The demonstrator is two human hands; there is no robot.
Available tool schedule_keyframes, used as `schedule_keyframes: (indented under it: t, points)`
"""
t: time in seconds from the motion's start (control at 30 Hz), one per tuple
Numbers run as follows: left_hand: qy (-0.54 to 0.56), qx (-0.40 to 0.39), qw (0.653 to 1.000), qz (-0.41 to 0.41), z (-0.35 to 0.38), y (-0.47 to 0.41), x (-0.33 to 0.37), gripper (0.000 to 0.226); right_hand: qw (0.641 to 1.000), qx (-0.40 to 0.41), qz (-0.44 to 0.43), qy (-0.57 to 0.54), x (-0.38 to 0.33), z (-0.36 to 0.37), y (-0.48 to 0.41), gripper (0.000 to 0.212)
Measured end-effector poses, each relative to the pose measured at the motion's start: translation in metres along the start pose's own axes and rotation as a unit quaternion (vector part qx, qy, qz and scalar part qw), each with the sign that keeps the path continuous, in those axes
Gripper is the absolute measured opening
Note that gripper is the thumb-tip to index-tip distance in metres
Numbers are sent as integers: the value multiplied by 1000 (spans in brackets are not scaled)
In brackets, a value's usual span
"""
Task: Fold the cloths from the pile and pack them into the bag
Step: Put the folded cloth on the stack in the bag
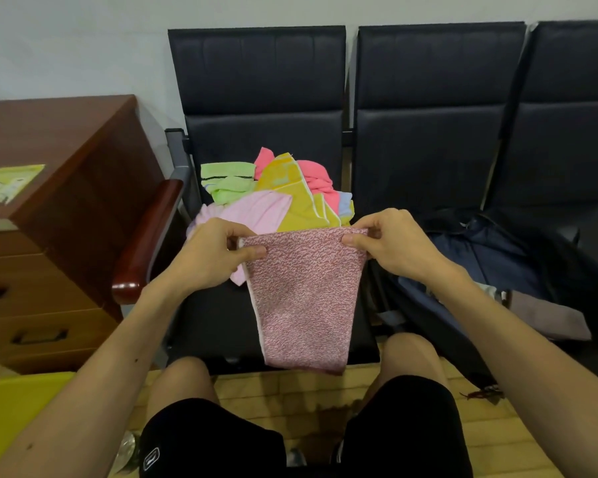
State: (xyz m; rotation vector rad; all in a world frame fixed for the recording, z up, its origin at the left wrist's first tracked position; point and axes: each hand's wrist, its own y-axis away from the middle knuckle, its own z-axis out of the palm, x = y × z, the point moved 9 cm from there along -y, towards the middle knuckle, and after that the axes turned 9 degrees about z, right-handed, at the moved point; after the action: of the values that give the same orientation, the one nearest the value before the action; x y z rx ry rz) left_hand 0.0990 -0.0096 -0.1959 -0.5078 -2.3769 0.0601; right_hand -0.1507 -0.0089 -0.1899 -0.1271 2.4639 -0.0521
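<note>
Both hands are pinching the top corners of the speckled pink cloth (301, 298): left hand (218, 253), right hand (390, 243). It is hanging before the pile (277, 191) (bag (491, 257) lying open rightward). Keeping the top edge taut should square the fold.

The front half of the black seat (208, 319) lies bare on the left, giving a hand room between the wooden armrest (145, 236) and the hanging speckled cloth (301, 298). Behind it the pile of cloths (277, 191) fills the seat up to the backrest. To the right, the open dark bag (497, 257) (its mouth partly slumped) sits beside the cloth, its opening unobstructed from above.
</note>
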Motion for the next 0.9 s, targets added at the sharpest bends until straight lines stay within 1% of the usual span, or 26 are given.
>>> schedule_keyframes:
  t: [0.1,0.17,0.2,0.27,0.33,0.4,0.43,0.5,0.53,0.6,0.63,0.67,0.7,0.73,0.77,0.8,0.87,0.9]
  points:
    - [-11,20,1000,3,-1,1,-1,5,999,11,-28,30,-1,-1,2,30]
    - [-11,51,999,7,-5,3,-1,9,999,22,-37,33,0,-1,3,26]
    - [-4,66,998,10,-6,4,-1,9,999,17,-33,15,3,-1,3,23]
    - [42,83,996,14,-7,5,2,15,997,-24,-13,-72,8,3,5,20]
    - [161,95,982,17,-3,9,6,36,978,-83,15,-191,11,11,13,19]
    - [264,105,958,30,2,14,15,50,944,-131,41,-300,14,22,21,22]
    - [286,112,951,36,4,16,19,54,923,-151,49,-351,14,25,25,23]
    - [289,130,947,47,8,17,28,55,881,-156,68,-441,15,26,27,26]
    - [274,141,950,53,9,17,31,51,854,-148,91,-490,17,30,28,30]
    - [233,182,954,56,5,17,38,32,783,-132,145,-590,23,48,35,42]
    - [221,208,951,51,2,16,38,23,762,-144,158,-611,25,65,44,46]
    - [222,232,946,43,-2,16,37,20,764,-171,156,-603,27,87,55,47]
    - [228,251,940,31,-5,15,34,20,773,-206,156,-580,25,109,69,44]
    - [233,266,935,15,-6,14,28,21,790,-234,162,-542,25,127,83,37]
    - [234,275,933,-4,-7,14,21,22,804,-244,174,-514,26,138,93,27]
    - [235,277,931,-28,-6,13,10,19,807,-239,183,-508,30,143,96,22]
    - [262,264,923,-99,2,14,-18,15,800,-220,193,-524,30,139,95,22]
    - [293,255,911,-141,7,15,-32,16,797,-212,189,-533,28,133,93,23]
